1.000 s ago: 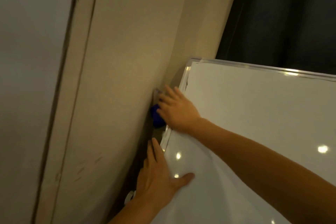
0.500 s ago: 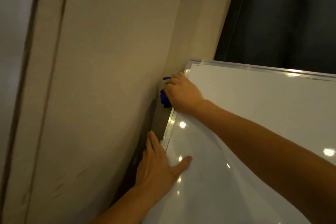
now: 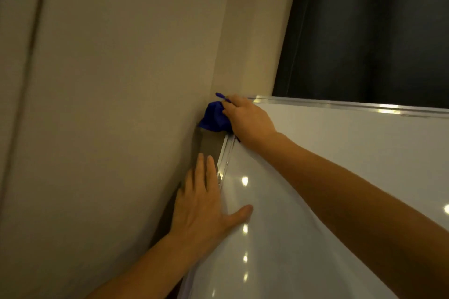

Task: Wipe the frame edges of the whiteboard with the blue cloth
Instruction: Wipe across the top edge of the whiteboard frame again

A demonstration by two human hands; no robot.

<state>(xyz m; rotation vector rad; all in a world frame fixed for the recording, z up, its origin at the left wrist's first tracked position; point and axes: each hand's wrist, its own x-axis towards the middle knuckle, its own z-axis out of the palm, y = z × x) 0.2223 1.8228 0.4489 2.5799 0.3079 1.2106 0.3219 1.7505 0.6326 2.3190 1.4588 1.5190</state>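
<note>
at the whiteboard's (image 3: 328,177) top left corner, right hand (image 3: 245,119) has slid up the side frame since a moment ago, fingers clamped on the bunched blue cloth (image 3: 213,118) beside the wall (image 3: 121,104). left hand (image 3: 204,204) stays lower, fingers spread flat on the frame edge, thumb on the board.

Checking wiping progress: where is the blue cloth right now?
In the head view, the blue cloth is bunched under the right hand at the whiteboard's upper-left corner, against the beige wall.

Bare left hand (image 3: 201,209) and right hand (image 3: 247,120); forearms uncovered up to frame edge, sleeveless in view. Short nails. Gloveless, ringless, bare wrists.
</note>
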